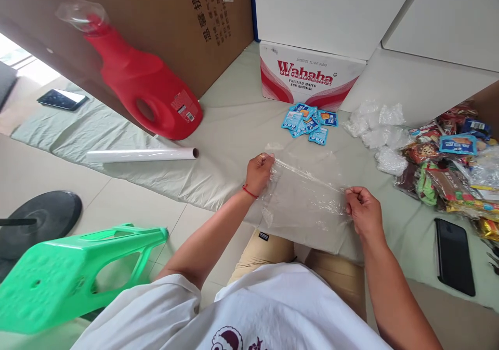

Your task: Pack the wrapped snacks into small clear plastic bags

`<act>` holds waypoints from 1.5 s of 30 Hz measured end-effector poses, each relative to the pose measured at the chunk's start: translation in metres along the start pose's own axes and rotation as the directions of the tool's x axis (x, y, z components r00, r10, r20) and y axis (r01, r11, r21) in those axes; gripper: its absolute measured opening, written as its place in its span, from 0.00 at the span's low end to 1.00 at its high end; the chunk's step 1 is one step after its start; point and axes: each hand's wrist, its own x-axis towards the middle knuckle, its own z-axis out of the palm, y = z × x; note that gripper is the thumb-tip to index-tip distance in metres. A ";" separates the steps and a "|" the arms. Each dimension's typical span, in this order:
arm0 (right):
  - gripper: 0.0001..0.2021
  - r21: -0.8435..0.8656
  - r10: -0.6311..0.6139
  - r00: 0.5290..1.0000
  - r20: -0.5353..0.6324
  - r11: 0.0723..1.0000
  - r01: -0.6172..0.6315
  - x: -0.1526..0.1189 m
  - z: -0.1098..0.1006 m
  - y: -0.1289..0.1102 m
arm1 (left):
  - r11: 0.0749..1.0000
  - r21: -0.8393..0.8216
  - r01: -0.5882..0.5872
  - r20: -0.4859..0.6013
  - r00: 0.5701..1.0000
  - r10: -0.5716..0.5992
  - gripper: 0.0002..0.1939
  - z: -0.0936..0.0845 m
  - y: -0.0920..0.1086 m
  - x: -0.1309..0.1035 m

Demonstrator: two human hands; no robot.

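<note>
A sheet of clear plastic film (306,189) stretches between my two hands, low over the pale green cloth. My left hand (259,174) pinches its left end, fingers closed. The right end is gripped by my right hand (363,209), its fingers also closed. Just beyond the film lie several small blue packets (307,122), in front of the Wahaha box (307,77). Crumpled clear plastic bundles (376,126) sit to the right of these packets. A roll of film (144,155) rests on the cloth to the left.
A red jug (146,85) stands at the back left by a large brown carton (163,23). Assorted snack packs (448,168) are heaped at the right, with a black phone (455,256) nearer me. Another phone (62,99) lies far left. A green stool (74,267) is at lower left.
</note>
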 end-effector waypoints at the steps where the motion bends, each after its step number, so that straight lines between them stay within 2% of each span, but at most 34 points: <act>1: 0.21 -0.014 0.006 1.000 0.005 1.000 -0.006 0.000 -0.004 0.003 | 0.999 0.034 0.002 -0.027 1.000 -0.001 0.18 0.000 0.000 0.001; 4: 0.22 -0.112 -0.012 1.000 0.024 0.994 0.015 0.001 -0.014 0.012 | 0.981 0.195 0.004 -0.095 0.995 0.014 0.15 -0.002 0.001 0.009; 7: 0.21 -0.325 -0.070 0.993 0.091 0.941 0.096 0.007 -0.026 0.016 | 0.933 0.359 -0.013 -0.171 0.982 0.079 0.07 -0.012 0.008 0.016; 9: 0.22 -0.459 -0.134 0.982 0.132 0.870 0.181 0.016 -0.035 0.013 | 0.888 0.453 -0.079 -0.277 0.934 0.225 0.08 -0.019 0.016 0.015; 11: 0.24 -0.549 -0.256 0.962 0.098 0.792 0.267 0.029 -0.040 0.004 | 0.815 0.547 -0.191 -0.321 0.851 0.415 0.09 -0.021 0.027 0.007; 12: 0.24 -0.580 -0.329 0.942 0.068 0.755 0.306 0.038 -0.040 -0.001 | 0.765 0.590 -0.259 -0.276 0.825 0.493 0.08 -0.019 0.031 0.001; 14: 0.24 -0.609 -0.443 0.895 0.045 0.698 0.376 0.057 -0.032 -0.012 | 0.652 0.648 -0.393 -0.055 0.830 0.555 0.10 -0.010 0.038 -0.013; 16: 0.24 -0.602 -0.457 0.885 0.090 0.683 0.414 0.077 -0.012 -0.022 | 0.544 0.689 -0.479 0.208 0.850 0.485 0.11 0.005 0.038 -0.024; 18: 0.24 -0.592 -0.373 0.913 0.164 0.703 0.393 0.093 0.015 -0.028 | 0.455 0.737 -0.500 0.355 0.859 0.369 0.13 0.021 0.031 -0.029; 21: 0.19 -0.572 -0.215 0.936 0.280 0.745 0.343 0.105 0.051 -0.032 | 0.373 0.783 -0.498 0.420 0.865 0.273 0.16 0.034 0.015 -0.025; 23: 0.13 -0.555 -0.192 0.932 0.308 0.759 0.340 0.109 0.062 -0.031 | 0.339 0.805 -0.488 0.422 0.871 0.253 0.21 0.033 0.005 -0.020; 25: 0.12 -0.538 -0.233 0.941 0.244 0.775 0.332 0.114 0.059 -0.029 | 0.311 0.830 -0.463 0.404 0.883 0.238 0.25 0.027 -0.003 -0.017; 28: 0.15 -0.471 -0.318 0.947 0.037 0.831 0.297 0.128 0.037 -0.025 | 0.286 0.849 -0.445 0.396 0.893 0.214 0.29 0.019 -0.010 -0.015; 30: 0.15 -0.454 -0.344 0.936 -0.076 0.848 0.275 0.136 0.019 -0.024 | 0.288 0.852 -0.436 0.391 0.898 0.204 0.31 0.018 -0.012 -0.014; 32: 0.14 -0.512 -0.406 0.905 -0.126 0.808 0.291 0.133 0.006 -0.025 | 0.303 0.856 -0.418 0.373 0.907 0.197 0.32 0.019 -0.011 -0.011; 34: 0.15 -0.587 -0.522 0.848 -0.094 0.717 0.376 0.115 0.003 -0.029 | 0.321 0.857 -0.404 0.361 0.914 0.187 0.32 0.020 -0.007 -0.007; 35: 0.15 -0.608 -0.582 0.813 -0.028 0.655 0.448 0.099 0.006 -0.031 | 0.329 0.855 -0.400 0.359 0.916 0.179 0.32 0.019 -0.005 -0.004; 37: 0.17 -0.571 -0.637 0.742 0.206 0.538 0.620 0.056 0.024 -0.033 | 0.343 0.852 -0.397 0.365 0.918 0.157 0.31 0.018 0.000 0.002; 38: 0.17 -0.496 -0.615 0.681 0.397 0.481 0.723 0.032 0.037 -0.031 | 0.347 0.849 -0.400 0.373 0.917 0.145 0.31 0.016 0.001 0.006; 39: 0.18 -0.403 -0.569 0.587 0.576 0.427 0.810 0.008 0.051 -0.028 | 0.348 0.845 -0.406 0.383 0.914 0.137 0.30 0.015 0.002 0.009; 40: 0.19 -0.334 -0.511 0.496 0.702 0.378 0.863 -0.014 0.067 -0.023 | 0.345 0.842 -0.415 0.393 0.910 0.135 0.30 0.014 0.002 0.012; 42: 0.24 -0.267 -0.424 0.388 0.818 0.316 0.910 -0.053 0.094 -0.010 | 0.331 0.836 -0.437 0.410 0.899 0.153 0.30 0.013 -0.002 0.016; 43: 0.25 -0.206 -0.388 0.315 0.866 0.297 0.932 -0.068 0.105 -0.003 | 0.320 0.834 -0.449 0.416 0.894 0.168 0.30 0.013 -0.004 0.018; 45: 0.25 -0.018 -0.327 0.115 0.938 0.286 0.958 -0.088 0.117 0.007 | 0.303 0.832 -0.464 0.424 0.885 0.192 0.30 0.012 -0.010 0.020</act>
